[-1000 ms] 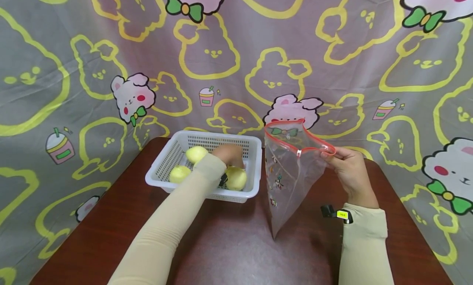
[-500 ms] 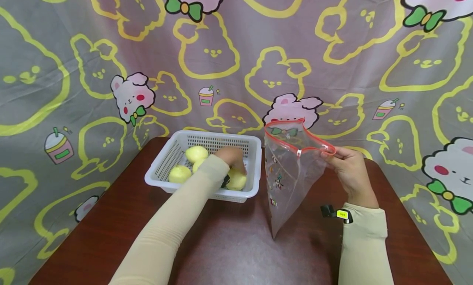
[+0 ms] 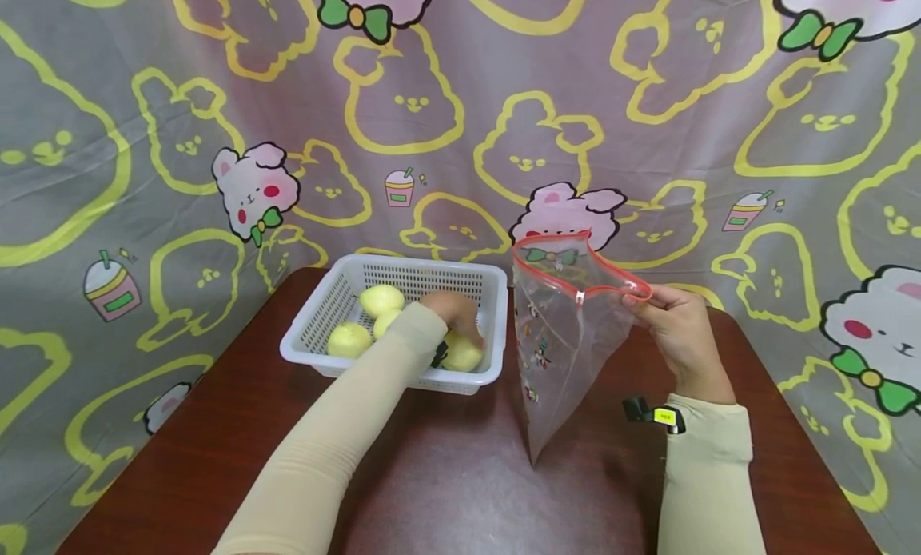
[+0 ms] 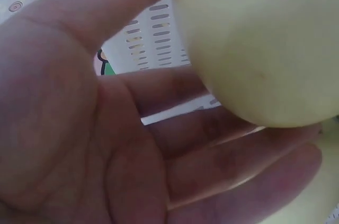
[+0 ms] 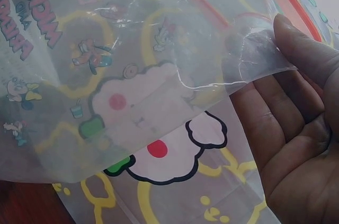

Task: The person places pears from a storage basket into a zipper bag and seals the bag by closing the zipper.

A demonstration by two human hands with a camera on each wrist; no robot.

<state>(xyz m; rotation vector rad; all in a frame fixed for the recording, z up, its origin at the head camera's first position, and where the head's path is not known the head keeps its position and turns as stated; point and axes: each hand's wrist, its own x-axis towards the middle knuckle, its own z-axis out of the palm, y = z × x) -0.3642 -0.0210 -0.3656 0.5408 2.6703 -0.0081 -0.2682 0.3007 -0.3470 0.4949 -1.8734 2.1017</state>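
My left hand (image 3: 455, 309) reaches down into a white plastic basket (image 3: 489, 375). It holds a round, pale yellow fruit (image 3: 464, 355) near the basket's right front corner. In the left wrist view the thumb meets one side of this fruit (image 4: 259, 49) and the fingers curve behind it. Several similar fruits lie left of the hand, among them one fruit (image 3: 348, 341) at the left front and another fruit (image 3: 382, 301) farther back. My right hand (image 3: 679, 331) pinches the rim of a clear zip bag (image 3: 564, 339) with a red zip edge. The bag hangs with its mouth spread apart; cartoon prints cover its side.
The basket stands at the back left of a dark red-brown table (image 3: 460, 491). A grey cloth (image 3: 475, 83) with cartoon prints hangs behind and at both sides. The bag's lower corner hangs close to the table, right of the basket.
My left hand has shifted slightly to the right within the basket, around the same fruit. The right hand and the bag have stayed nearly still.
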